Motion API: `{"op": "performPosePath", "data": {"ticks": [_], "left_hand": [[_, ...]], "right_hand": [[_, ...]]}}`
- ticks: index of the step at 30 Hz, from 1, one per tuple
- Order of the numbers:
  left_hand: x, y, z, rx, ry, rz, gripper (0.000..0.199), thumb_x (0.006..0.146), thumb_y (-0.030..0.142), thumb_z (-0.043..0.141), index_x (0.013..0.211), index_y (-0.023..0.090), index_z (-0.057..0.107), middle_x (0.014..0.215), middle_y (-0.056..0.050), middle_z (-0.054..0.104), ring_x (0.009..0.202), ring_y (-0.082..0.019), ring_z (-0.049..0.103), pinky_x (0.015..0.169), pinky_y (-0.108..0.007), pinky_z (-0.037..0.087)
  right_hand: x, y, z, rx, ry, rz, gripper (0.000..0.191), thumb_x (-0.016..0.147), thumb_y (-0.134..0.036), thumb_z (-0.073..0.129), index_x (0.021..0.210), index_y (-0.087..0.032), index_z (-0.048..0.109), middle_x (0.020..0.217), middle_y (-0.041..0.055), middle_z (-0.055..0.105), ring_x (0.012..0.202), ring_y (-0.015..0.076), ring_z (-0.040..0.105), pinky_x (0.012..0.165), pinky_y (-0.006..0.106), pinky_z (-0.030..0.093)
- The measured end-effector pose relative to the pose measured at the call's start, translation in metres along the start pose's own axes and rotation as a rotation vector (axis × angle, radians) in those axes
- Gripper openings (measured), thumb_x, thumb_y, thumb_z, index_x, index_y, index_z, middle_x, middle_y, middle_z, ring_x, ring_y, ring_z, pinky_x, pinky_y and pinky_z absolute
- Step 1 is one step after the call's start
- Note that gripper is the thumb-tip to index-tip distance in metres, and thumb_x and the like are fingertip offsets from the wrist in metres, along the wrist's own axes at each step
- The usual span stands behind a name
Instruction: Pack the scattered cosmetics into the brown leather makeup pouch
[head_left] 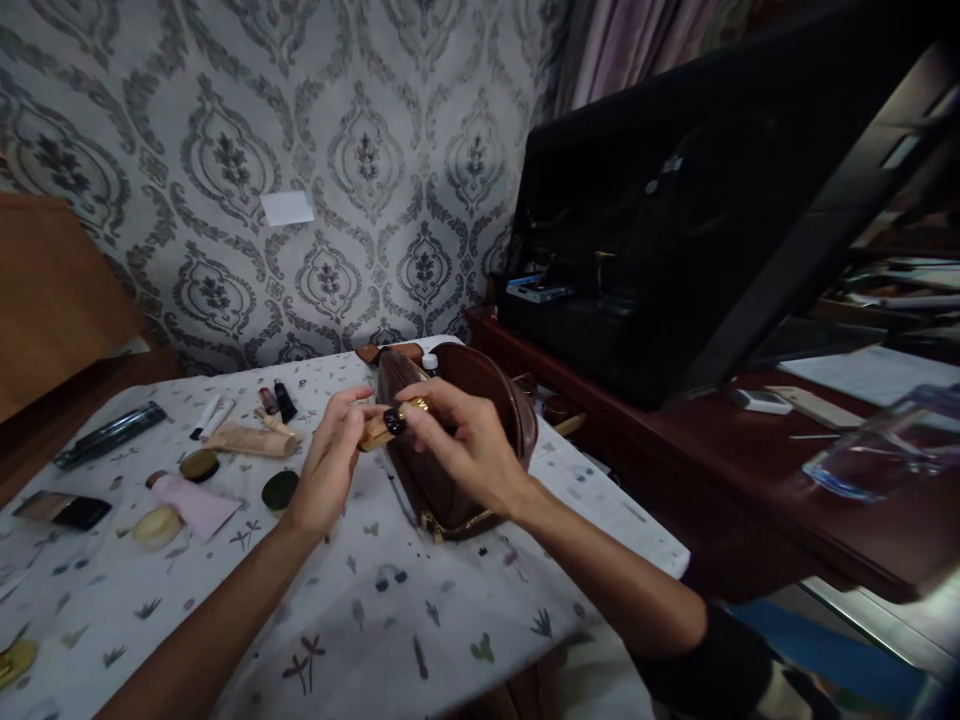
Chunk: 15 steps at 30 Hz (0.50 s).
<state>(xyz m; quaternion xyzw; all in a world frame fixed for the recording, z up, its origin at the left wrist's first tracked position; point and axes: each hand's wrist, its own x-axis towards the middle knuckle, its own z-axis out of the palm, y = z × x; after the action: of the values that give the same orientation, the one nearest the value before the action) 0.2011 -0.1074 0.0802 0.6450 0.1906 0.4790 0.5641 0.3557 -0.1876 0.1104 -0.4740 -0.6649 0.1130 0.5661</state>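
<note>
My left hand point(330, 460) is closed round a small amber bottle point(375, 433), its fingers along the far side. A glossy black part point(394, 421) shows at the bottle's end. My right hand point(471, 440) pinches a shiny gold piece point(417, 405) at that same end, which looks like a cap; I cannot tell whether it is joined to the bottle. Directly below both hands, a brown leather bag point(442, 490) lies with its zip open. A white-capped item point(430, 363) sticks up at the bag's far opening.
Cosmetics lie to the left on the patterned tablecloth point(360, 630): a pink tube point(196, 503), a beige tube point(251, 440), a dark round jar point(280, 490), a cream round jar point(156, 527) and a dark case point(112, 432). A large black screen point(637, 220) on a dark red desk point(720, 460) rises at right.
</note>
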Motion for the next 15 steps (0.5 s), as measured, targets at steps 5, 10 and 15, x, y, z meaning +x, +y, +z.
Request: {"op": "performPosePath", "data": {"ticks": [5, 10, 15], "left_hand": [[-0.005, -0.005, 0.015, 0.686, -0.209, 0.378, 0.052, 0.102, 0.042, 0.048, 0.148, 0.019, 0.036, 0.150, -0.016, 0.050, 0.143, -0.027, 0.045, 0.116, -0.046, 0.039], [-0.009, -0.014, 0.029, 1.150, -0.335, 0.817, 0.053, 0.103, 0.031, 0.047, 0.151, 0.011, 0.036, 0.152, -0.018, 0.049, 0.150, -0.028, 0.034, 0.121, -0.048, 0.030], [-0.014, -0.015, 0.041, 1.251, -0.361, 0.911, 0.038, 0.099, 0.024, 0.054, 0.135, 0.014, 0.057, 0.141, -0.021, 0.056, 0.142, -0.034, 0.043, 0.115, -0.057, 0.035]], "right_hand": [[-0.002, 0.011, -0.038, 0.044, 0.192, 0.123, 0.035, 0.096, -0.052, 0.056, 0.101, -0.018, 0.064, 0.075, -0.0006, 0.061, 0.061, 0.0112, 0.056, 0.054, 0.023, 0.046], [-0.008, 0.019, -0.072, -0.241, 0.190, 0.065, 0.033, 0.099, -0.048, 0.052, 0.101, -0.017, 0.064, 0.084, 0.0027, 0.065, 0.069, 0.0131, 0.059, 0.057, 0.023, 0.045], [-0.009, 0.016, -0.101, -0.670, -0.127, -0.010, 0.024, 0.099, -0.036, 0.050, 0.094, -0.017, 0.064, 0.076, 0.0031, 0.067, 0.064, 0.0132, 0.058, 0.061, 0.025, 0.040]]}}
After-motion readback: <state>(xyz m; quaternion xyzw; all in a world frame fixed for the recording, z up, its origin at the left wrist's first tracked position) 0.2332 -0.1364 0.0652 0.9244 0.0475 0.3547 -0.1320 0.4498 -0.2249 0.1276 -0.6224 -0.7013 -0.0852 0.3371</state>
